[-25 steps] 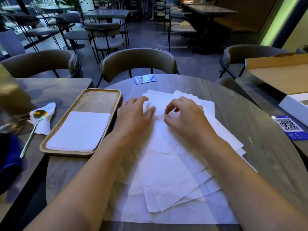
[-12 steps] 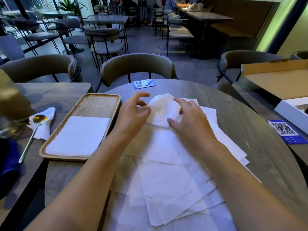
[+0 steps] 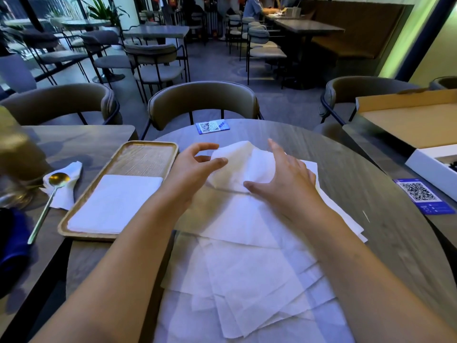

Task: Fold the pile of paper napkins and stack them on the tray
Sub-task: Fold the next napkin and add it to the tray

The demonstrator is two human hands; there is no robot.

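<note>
Head view, read from the left: the wooden tray (image 3: 146,151) sits on the tabletop (image 3: 371,206) with a small stack of folded napkins (image 3: 116,203) filling its near half, so some of the job is done, though how many sheets that stack holds is hard to tell. Just right of the tray, the left hand (image 3: 191,173) pinches the raised far edge of the top napkin (image 3: 243,164) between thumb and forefinger. The right hand (image 3: 284,183) lies on the same sheet with its fingers (image 3: 277,149) straight and spread, pressing rather than gripping. Beneath and toward the viewer, the pile of unfolded napkins (image 3: 252,288) fans out loosely, so most of the work seems left.

Compared with a second ago, when both hands lay curled and low on the flat pile, the far edge of the top sheet has now been lifted and is coming over toward the person, and the right hand has opened out.
</note>
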